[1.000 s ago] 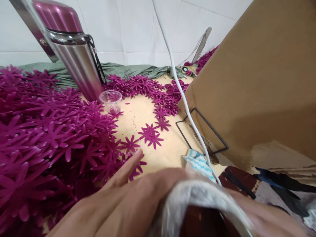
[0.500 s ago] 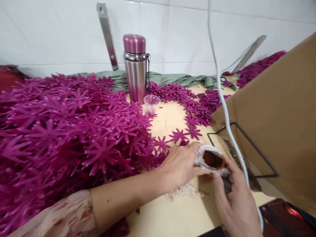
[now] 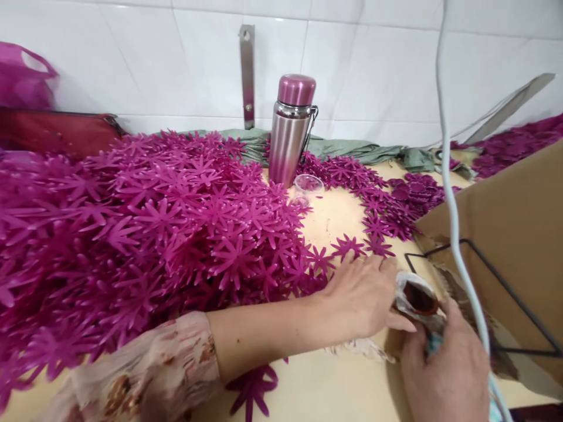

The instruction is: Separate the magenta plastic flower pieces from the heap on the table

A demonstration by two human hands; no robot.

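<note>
My left hand [image 3: 363, 296] lies on the cream table, fingers curled round the left side of a small container wrapped in clear plastic [image 3: 417, 298] with something dark red inside. From below, my right hand [image 3: 444, 366] grips the same container, fingers closed on its wrap. A big heap of magenta plastic flowers [image 3: 145, 228] fills the table's left half, right beside my left hand. My patterned sleeve [image 3: 145, 375] covers the left forearm.
A pink-and-steel flask [image 3: 290, 132] stands at the back, a small clear cup [image 3: 308, 189] in front of it. A cardboard box [image 3: 505, 234] with a black wire frame [image 3: 484, 293] sits right. A white cable [image 3: 453, 205] hangs down. More flowers [image 3: 387, 199] lie beyond.
The view has pulled back and swung left, showing more of the flower heap. Both hands have stayed on the wrapped container, which now sits further right and lower in view.
</note>
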